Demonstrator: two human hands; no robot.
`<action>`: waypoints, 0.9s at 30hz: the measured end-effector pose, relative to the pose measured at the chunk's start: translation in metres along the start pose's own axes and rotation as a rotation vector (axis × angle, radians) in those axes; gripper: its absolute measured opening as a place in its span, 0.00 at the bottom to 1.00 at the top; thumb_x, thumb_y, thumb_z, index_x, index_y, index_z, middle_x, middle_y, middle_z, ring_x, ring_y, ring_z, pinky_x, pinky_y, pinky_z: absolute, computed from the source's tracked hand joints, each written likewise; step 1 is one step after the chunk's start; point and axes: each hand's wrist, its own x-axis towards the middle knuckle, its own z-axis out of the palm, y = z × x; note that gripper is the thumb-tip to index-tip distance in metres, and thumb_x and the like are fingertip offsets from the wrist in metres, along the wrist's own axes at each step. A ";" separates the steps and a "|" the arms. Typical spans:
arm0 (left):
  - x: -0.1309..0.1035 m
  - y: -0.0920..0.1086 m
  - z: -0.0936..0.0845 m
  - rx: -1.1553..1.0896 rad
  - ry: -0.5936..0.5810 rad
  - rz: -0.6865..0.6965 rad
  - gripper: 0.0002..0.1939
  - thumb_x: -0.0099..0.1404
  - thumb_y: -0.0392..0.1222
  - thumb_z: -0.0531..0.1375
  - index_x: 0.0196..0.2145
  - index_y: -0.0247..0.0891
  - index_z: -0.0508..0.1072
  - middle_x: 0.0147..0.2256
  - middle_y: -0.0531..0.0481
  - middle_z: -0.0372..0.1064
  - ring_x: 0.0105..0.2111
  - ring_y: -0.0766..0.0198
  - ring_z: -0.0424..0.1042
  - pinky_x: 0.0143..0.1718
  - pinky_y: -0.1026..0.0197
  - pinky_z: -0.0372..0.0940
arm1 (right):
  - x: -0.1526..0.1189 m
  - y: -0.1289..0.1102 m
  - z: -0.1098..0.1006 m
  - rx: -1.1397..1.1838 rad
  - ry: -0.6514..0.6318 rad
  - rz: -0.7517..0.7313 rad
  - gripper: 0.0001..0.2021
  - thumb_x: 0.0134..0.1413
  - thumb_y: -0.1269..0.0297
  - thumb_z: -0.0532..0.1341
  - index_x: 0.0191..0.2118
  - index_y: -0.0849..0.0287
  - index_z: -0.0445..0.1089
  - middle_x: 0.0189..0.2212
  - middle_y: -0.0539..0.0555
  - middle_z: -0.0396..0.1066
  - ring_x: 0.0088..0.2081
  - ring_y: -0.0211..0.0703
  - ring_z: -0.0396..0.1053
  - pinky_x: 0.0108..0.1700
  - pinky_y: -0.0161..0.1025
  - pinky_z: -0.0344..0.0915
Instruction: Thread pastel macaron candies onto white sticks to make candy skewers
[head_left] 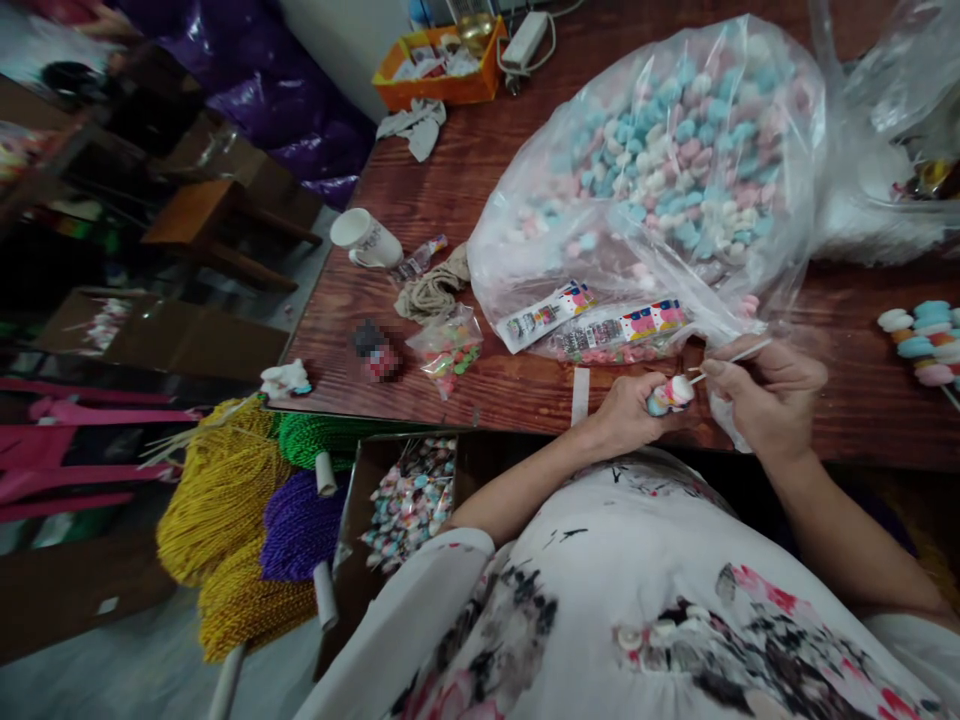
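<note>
My left hand (628,412) grips a small stack of pastel sweets (670,394) at the near edge of the wooden table (465,190). My right hand (765,392) pinches a thin white stick (739,356) whose tip meets the sweets. Just beyond both hands lies a big clear bag (652,150) full of blue, pink and white sweets. Printed label cards (546,315) rest against the bag's front.
Finished sweet skewers (924,342) lie at the right edge. A white mug (365,240), twine (433,290) and a small sweet packet (450,350) sit left. A box of wrapped skewers (411,500) and yellow, green, purple cord bundles (232,520) stand below the table.
</note>
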 end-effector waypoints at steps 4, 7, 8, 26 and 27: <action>0.000 -0.005 0.001 -0.016 0.029 -0.038 0.17 0.51 0.48 0.71 0.29 0.35 0.70 0.25 0.56 0.64 0.26 0.70 0.60 0.28 0.67 0.57 | -0.013 0.004 0.015 -0.079 -0.045 -0.012 0.03 0.50 0.66 0.68 0.29 0.57 0.75 0.23 0.47 0.72 0.23 0.34 0.65 0.26 0.34 0.62; -0.001 -0.004 0.000 -0.016 0.030 -0.050 0.17 0.52 0.48 0.70 0.30 0.34 0.70 0.25 0.57 0.64 0.26 0.71 0.60 0.29 0.67 0.57 | -0.014 0.009 0.017 -0.070 -0.050 -0.004 0.04 0.50 0.66 0.68 0.27 0.58 0.74 0.23 0.47 0.73 0.25 0.35 0.67 0.28 0.34 0.64; -0.001 -0.003 -0.001 -0.015 0.030 -0.050 0.17 0.52 0.48 0.70 0.31 0.34 0.70 0.25 0.57 0.64 0.26 0.71 0.61 0.29 0.67 0.58 | -0.012 0.009 0.015 -0.066 -0.026 -0.008 0.03 0.50 0.66 0.68 0.28 0.57 0.75 0.24 0.47 0.73 0.25 0.35 0.67 0.28 0.34 0.64; -0.010 0.009 -0.013 -0.094 -0.067 -0.087 0.25 0.52 0.57 0.70 0.35 0.34 0.72 0.29 0.55 0.67 0.29 0.69 0.64 0.33 0.65 0.60 | -0.004 0.015 0.002 -0.060 0.006 -0.067 0.03 0.50 0.67 0.69 0.29 0.56 0.75 0.25 0.48 0.74 0.27 0.37 0.69 0.31 0.36 0.66; -0.010 0.008 -0.014 -0.031 -0.056 -0.074 0.25 0.53 0.58 0.70 0.35 0.34 0.72 0.29 0.55 0.67 0.29 0.69 0.65 0.33 0.65 0.60 | -0.006 0.019 0.002 -0.047 0.031 -0.034 0.03 0.49 0.66 0.69 0.29 0.57 0.75 0.25 0.48 0.73 0.26 0.36 0.69 0.30 0.35 0.66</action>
